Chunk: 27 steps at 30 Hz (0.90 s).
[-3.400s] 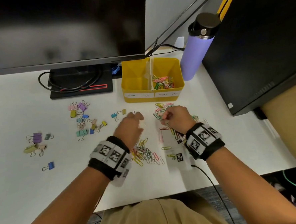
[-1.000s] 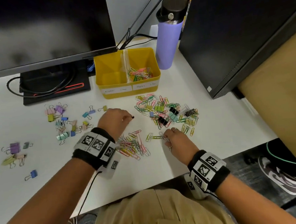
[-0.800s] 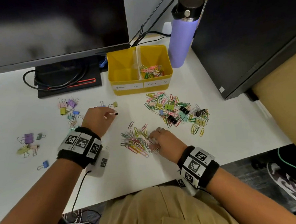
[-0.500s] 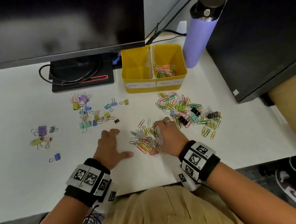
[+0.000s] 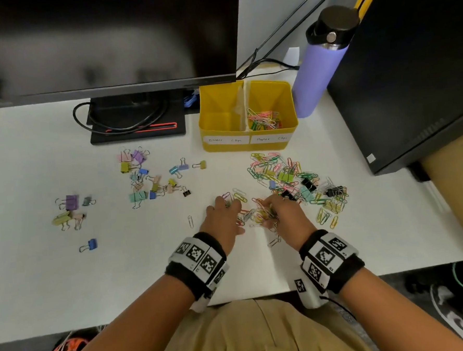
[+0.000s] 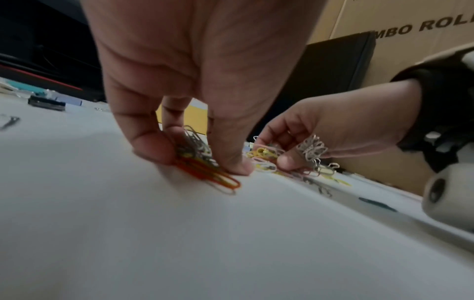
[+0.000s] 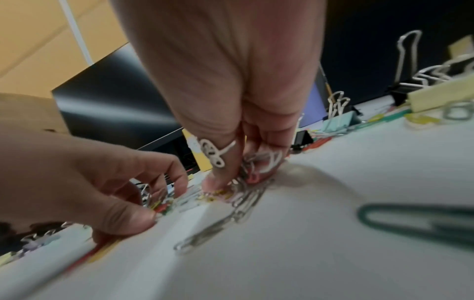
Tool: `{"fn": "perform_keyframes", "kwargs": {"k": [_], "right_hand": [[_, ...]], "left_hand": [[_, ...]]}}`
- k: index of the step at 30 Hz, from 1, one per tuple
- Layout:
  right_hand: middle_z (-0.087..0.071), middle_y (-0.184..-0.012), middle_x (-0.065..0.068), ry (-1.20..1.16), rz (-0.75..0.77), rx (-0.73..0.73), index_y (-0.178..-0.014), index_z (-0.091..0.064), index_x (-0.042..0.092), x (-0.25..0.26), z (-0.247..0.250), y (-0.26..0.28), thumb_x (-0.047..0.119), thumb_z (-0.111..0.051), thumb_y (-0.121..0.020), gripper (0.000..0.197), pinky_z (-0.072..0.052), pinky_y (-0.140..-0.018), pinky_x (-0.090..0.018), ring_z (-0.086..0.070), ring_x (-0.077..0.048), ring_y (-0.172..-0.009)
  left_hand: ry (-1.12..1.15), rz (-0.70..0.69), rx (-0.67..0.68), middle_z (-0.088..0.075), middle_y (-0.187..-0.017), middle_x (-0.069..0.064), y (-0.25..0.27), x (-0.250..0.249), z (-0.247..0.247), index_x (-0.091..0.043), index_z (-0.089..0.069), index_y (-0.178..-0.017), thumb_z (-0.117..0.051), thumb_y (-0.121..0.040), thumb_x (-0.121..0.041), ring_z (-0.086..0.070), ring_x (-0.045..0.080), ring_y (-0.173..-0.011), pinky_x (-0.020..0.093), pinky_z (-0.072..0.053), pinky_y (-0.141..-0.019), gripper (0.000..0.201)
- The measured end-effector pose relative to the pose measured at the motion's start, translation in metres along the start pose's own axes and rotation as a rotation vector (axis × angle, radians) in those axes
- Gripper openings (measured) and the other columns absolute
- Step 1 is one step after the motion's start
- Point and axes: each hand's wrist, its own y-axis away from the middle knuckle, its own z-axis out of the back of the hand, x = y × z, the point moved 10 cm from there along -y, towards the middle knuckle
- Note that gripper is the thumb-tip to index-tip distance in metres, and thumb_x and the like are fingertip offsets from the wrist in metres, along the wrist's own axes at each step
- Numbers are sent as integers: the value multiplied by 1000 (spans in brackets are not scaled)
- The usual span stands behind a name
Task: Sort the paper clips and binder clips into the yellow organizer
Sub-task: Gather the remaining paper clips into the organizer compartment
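The yellow organizer (image 5: 273,145) stands at the back of the white desk; its right compartment holds paper clips (image 5: 263,119), and its left one looks empty. A small heap of coloured paper clips (image 5: 254,216) lies between my hands. My left hand (image 5: 227,211) pinches a bunch of those clips (image 6: 205,168) between thumb and fingers, against the desk. My right hand (image 5: 276,210) curls its fingers round more clips (image 7: 246,194) on the heap's right side. In the left wrist view my left hand (image 6: 195,160) is low on the desk.
A mixed pile of paper clips and binder clips (image 5: 293,179) lies right of the hands. Loose binder clips (image 5: 149,177) lie to the left, with another group (image 5: 70,209) further left. A purple bottle (image 5: 316,75) stands beside the organizer. A monitor base (image 5: 137,121) sits behind.
My left hand has moved right from lying flat on the desk into the heap and has closed on clips. My right hand has stayed on the heap and gathered it tighter.
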Motion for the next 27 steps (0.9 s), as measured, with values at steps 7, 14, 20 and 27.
{"fn": "perform_keyframes", "kwargs": {"k": [7,14,20,27], "right_hand": [[-51,-67,11,-213,-68,-4,-102,-56,3,-23,13,2,-6,-49,-87,18,-39,-53,-7,-45,2,-59],[-57,-79,-8,-508,-5,-48,-95,-55,9,10,66,-14,7,-46,-94,9,-41,-65,-16,-53,-21,-76],[-50,-68,2,-574,0,-347,-104,-58,0,39,158,-76,10,-52,-91,17,-42,-54,-14,-46,-10,-61],[-60,-120,-24,-117,-69,-225,-118,-55,-3,45,182,-102,14,-50,-93,31,-44,-97,-41,-53,-37,-113]], "left_hand": [[-246,61,47,-34,-131,17,-7,3,3,-7,-28,-133,-46,-89,-4,-49,30,-111,32,-47,-90,48],[-43,-38,72,-44,-130,14,-24,-3,47,-1,-45,-123,-30,-94,1,-41,8,-95,11,-33,-78,33],[387,-152,-89,-40,-71,-3,-56,-48,154,-9,-44,-86,-36,-98,-10,-40,18,-73,29,-35,-66,14],[419,-79,-108,-62,-85,13,-139,-85,184,1,-55,-113,-44,-96,-20,-59,24,-77,32,-48,-73,29]]}}
